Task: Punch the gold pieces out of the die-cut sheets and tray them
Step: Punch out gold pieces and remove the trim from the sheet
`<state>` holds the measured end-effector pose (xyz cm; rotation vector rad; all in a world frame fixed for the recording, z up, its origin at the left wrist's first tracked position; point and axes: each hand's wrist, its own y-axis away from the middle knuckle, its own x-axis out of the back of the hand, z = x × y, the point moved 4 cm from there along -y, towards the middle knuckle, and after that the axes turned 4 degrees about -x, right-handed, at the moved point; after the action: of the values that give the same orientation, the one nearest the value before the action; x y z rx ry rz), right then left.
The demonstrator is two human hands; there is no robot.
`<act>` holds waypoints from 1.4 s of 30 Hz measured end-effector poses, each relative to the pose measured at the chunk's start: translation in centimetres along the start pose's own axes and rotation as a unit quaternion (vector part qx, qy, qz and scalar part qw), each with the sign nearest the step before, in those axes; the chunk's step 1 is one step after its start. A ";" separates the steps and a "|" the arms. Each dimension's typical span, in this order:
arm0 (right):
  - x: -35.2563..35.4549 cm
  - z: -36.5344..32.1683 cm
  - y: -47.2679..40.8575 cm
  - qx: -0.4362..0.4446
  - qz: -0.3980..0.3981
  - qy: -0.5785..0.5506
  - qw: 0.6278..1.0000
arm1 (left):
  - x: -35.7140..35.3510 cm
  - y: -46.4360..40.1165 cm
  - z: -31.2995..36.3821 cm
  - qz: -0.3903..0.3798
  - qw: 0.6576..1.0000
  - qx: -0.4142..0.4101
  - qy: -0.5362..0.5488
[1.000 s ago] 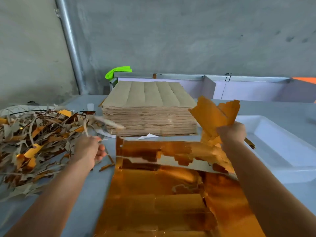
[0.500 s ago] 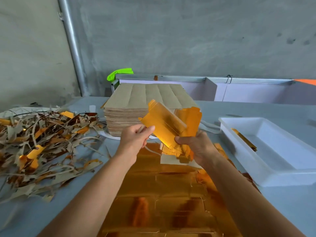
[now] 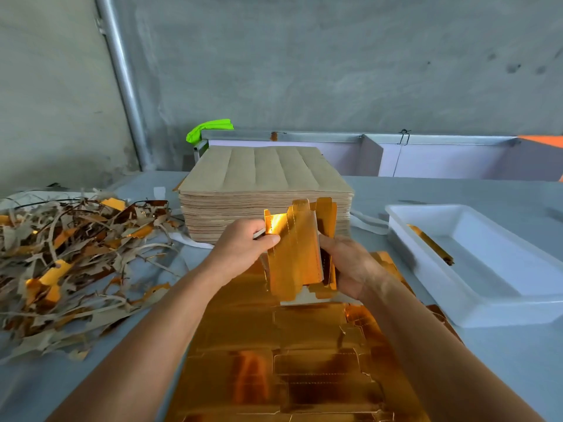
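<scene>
I hold a small bundle of punched gold pieces [image 3: 297, 254] upright above the table, between both hands. My left hand [image 3: 243, 248] pinches its upper left edge with thumb and fingers. My right hand [image 3: 350, 266] grips the bundle from the right side. Beneath them a gold die-cut sheet [image 3: 289, 360] lies flat, reaching toward me. The white tray [image 3: 487, 303] stands to the right, with one gold piece [image 3: 431, 243] lying in it.
A tall stack of brown sheets [image 3: 265, 190] stands behind my hands. A heap of brown and gold scrap strips [image 3: 70, 257] covers the table's left side. A green object [image 3: 210, 129] and a metal-framed partition [image 3: 426, 153] are at the back by the wall.
My left hand let go of scrap at the left and came over to the gold pieces. Both hands brought the bundle down, upright and squared together, in front of the stack.
</scene>
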<state>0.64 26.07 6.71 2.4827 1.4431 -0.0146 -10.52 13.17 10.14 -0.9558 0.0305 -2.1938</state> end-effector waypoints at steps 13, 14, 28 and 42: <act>1.5 -0.8 0.3 0.000 0.119 0.005 0.993 | 0.3 0.6 -0.1 0.033 0.999 -0.024 -0.013; 2.7 -1.4 0.5 0.015 0.156 -0.005 0.988 | 1.0 1.0 -1.1 0.040 0.999 -0.012 -0.025; 10.4 0.9 2.6 -0.071 0.289 0.205 0.932 | 0.8 3.3 -4.6 -0.032 0.891 -0.050 -0.451; 10.5 0.8 3.8 -0.018 0.217 0.203 0.955 | -13.5 3.6 6.3 -0.047 0.971 -0.220 -0.083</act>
<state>9.22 33.03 5.32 2.8255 0.9676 0.6336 1.94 20.65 5.21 -1.4080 0.4170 -2.2288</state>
